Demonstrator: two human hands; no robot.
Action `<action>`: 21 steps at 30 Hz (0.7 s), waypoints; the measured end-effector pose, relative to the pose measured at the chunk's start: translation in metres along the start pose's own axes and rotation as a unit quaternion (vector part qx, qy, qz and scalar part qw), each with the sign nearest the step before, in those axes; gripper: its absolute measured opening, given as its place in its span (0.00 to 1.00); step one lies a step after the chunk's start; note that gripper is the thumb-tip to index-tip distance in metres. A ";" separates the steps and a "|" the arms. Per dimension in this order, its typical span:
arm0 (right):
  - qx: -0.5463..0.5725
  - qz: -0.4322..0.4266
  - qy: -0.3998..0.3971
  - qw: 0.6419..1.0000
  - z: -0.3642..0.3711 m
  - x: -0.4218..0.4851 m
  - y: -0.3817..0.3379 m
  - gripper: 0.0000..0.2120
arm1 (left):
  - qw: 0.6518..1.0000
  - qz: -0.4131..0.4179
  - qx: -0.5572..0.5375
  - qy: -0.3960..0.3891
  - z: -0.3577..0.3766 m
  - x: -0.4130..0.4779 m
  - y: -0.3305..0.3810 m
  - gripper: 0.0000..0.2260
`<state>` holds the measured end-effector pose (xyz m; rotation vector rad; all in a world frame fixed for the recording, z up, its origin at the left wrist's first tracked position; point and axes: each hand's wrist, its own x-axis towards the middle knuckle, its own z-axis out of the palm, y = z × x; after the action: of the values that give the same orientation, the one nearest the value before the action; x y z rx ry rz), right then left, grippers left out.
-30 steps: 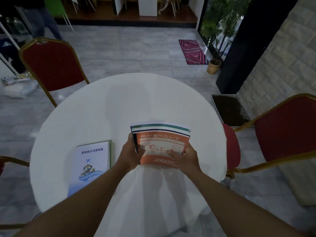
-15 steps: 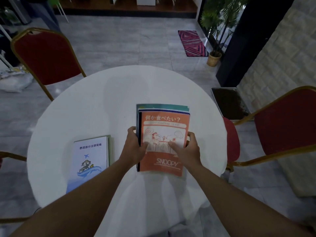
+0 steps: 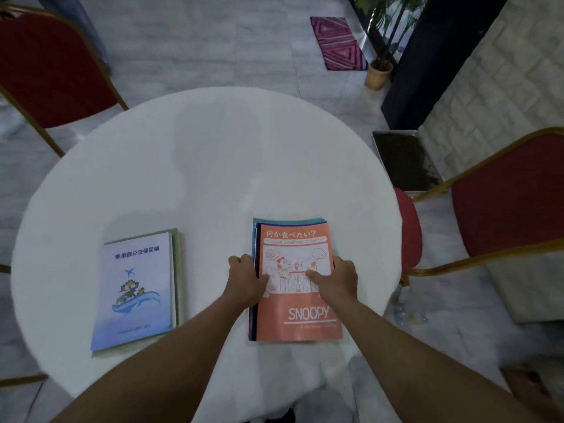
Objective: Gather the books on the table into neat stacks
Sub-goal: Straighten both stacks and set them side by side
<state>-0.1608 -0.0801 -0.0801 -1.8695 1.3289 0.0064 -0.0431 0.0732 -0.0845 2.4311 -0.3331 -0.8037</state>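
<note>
A stack of books topped by an orange Snoopy book [image 3: 297, 312] lies flat on the round white table [image 3: 198, 166], right of centre near the front edge. My left hand [image 3: 245, 277] grips the stack's left edge, thumb on the cover. My right hand [image 3: 335, 280] grips its right edge, thumb also on the cover. A second stack, topped by a pale blue book [image 3: 135, 288] with a plane and whale picture, lies to the left with green covers showing under it.
Red chairs with gold frames stand at the back left [image 3: 45, 71] and at the right [image 3: 503, 196]. A dark tray [image 3: 406, 161] lies on the floor beyond the table's right side. A potted plant [image 3: 378, 74] and a patterned mat [image 3: 337, 42] are farther back.
The orange-topped stack went from tilted up in both hands to lying flat on the table. My hands stay on its two side edges.
</note>
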 end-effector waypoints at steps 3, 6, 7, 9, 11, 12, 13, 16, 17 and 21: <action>-0.044 -0.010 -0.005 0.999 0.004 0.002 0.007 0.24 | 1.000 -0.010 0.018 -0.001 0.008 -0.001 -0.003 0.18; -0.100 -0.013 -0.025 0.995 0.006 0.006 0.009 0.26 | 0.999 -0.003 0.041 -0.013 0.006 -0.001 -0.002 0.17; -0.112 -0.011 -0.031 0.993 0.006 0.008 0.008 0.27 | 0.998 0.003 0.057 -0.018 0.004 0.000 -0.002 0.17; -0.130 -0.001 -0.041 0.991 0.005 0.010 0.006 0.29 | 0.996 0.014 0.083 -0.032 0.001 0.000 -0.003 0.17; -0.165 0.010 -0.040 0.985 0.006 0.008 0.002 0.33 | 0.994 0.020 0.101 -0.043 -0.003 -0.001 -0.005 0.18; -0.189 0.009 -0.033 0.981 0.007 0.007 -0.001 0.36 | 0.993 0.026 0.110 -0.043 -0.006 -0.002 -0.005 0.19; -0.207 0.000 -0.021 0.978 0.009 0.005 -0.004 0.39 | 0.992 0.033 0.115 -0.040 -0.009 -0.003 -0.006 0.20; -0.203 -0.061 0.026 0.977 0.018 -0.003 -0.020 0.39 | 0.992 0.057 0.113 -0.010 -0.027 -0.008 -0.014 0.26; -0.196 -0.078 0.028 0.977 0.022 -0.006 -0.027 0.39 | 0.992 0.062 0.114 0.004 -0.036 -0.010 -0.019 0.27; -0.167 -0.132 -0.035 0.977 0.048 -0.021 -0.066 0.39 | 0.987 0.062 0.129 0.072 -0.076 -0.016 -0.045 0.27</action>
<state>-0.0982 -0.0274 -0.0624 -2.2955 1.0713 0.1661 -0.0066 0.1491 -0.0519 2.6589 -0.5549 -0.5563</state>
